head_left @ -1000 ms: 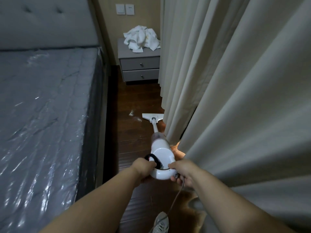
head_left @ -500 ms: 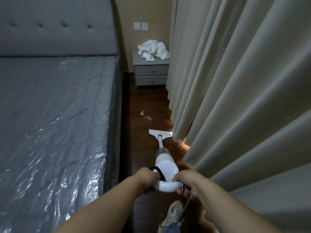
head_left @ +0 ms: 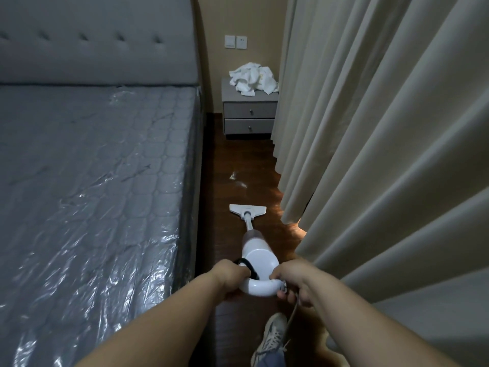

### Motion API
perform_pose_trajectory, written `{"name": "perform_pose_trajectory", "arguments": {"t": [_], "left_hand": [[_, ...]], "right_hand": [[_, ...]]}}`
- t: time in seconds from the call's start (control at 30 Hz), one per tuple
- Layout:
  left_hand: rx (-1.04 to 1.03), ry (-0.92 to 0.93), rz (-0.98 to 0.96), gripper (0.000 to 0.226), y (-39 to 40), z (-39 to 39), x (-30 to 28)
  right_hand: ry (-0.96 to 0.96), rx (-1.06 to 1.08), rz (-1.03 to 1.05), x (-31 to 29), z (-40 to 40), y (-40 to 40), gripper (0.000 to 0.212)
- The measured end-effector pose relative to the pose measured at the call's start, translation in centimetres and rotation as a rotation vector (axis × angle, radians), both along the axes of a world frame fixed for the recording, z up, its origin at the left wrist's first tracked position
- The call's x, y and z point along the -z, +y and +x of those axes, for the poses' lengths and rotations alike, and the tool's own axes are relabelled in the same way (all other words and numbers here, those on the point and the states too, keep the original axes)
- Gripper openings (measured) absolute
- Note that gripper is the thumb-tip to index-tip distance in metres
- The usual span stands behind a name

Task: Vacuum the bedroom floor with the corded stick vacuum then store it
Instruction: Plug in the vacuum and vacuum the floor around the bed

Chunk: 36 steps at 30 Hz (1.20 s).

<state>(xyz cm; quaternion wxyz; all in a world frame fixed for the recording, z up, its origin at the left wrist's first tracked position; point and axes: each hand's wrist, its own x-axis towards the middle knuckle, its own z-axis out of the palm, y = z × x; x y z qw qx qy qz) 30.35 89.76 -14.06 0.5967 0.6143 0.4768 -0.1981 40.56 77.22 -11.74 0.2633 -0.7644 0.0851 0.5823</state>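
Left hand (head_left: pixel 232 278) has its fingers (head_left: pixel 244 272) curled round the left end of the loop handle (head_left: pixel 258 287); right hand (head_left: pixel 293 280) has its fingers curled round the right end, right where the cord (head_left: pixel 292 311) leaves the body. Two-handed grip looks like it's for steering in a narrow lane, and the right hand so close to the cord exit probably keeps the cable from dragging under the head. The cord drops toward 6 o'clock past the person's shoe (head_left: pixel 272 337), behind the working path, which makes sense. The stick vacuum (head_left: pixel 258 252) lies at a low tilt, body near the hands, tube running toward 12 o'clock, floor head (head_left: pixel 247 210) flat on the dark wood floor (head_left: pixel 227 234). It sits in the strip between the bed (head_left: pixel 92 181) at 9 o'clock and the curtain (head_left: pixel 370 154) at 3 o'clock, head nearer the curtain hem but apart from it. Small pale debris (head_left: pixel 236 178) lies on the floor beyond the head at 12 o'clock, not yet reached; my read is that's the next target. Further on at 12, the nightstand (head_left: pixel 248 112) with a crumpled white cloth (head_left: pixel 254 78) on top closes the lane. Judging by this, vacuuming is mid-way and storage is not started. Main risk: the curtain hem getting sucked in.
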Motion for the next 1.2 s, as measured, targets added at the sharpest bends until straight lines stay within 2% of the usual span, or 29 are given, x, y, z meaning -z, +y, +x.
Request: {"name": "perform_pose_trajectory", "arguments": {"t": [0.27,0.43,0.53,0.7,0.93,1.1,1.2], "left_hand": [[-0.075,0.011,-0.014,0.021,2.3,5.9,1.0],[-0.104,0.007,-0.017,0.027,4.2,11.3,1.2],[-0.116,0.015,-0.031,0.020,5.2,14.8,1.0],[-0.194,0.011,-0.074,0.019,6.8,20.3,1.2],[-0.239,0.016,-0.051,0.023,8.8,24.1,2.2],[-0.269,-0.003,-0.032,0.031,9.9,25.3,2.8],[-0.279,-0.008,-0.018,0.031,10.6,25.6,2.8]], "right_hand": [[0.013,-0.047,-0.051,1.1,6.4,3.0,0.009],[-0.006,-0.046,-0.036,1.5,12.1,5.1,0.011],[-0.007,-0.085,-0.054,1.8,15.9,6.5,0.008],[-0.042,-0.143,-0.064,2.4,22.0,8.8,0.027],[-0.025,-0.213,-0.064,2.8,26.3,11.4,0.032],[-0.009,-0.258,-0.075,2.4,27.5,12.9,0.013],[-0.007,-0.261,-0.065,2.1,27.9,13.8,0.017]]}}
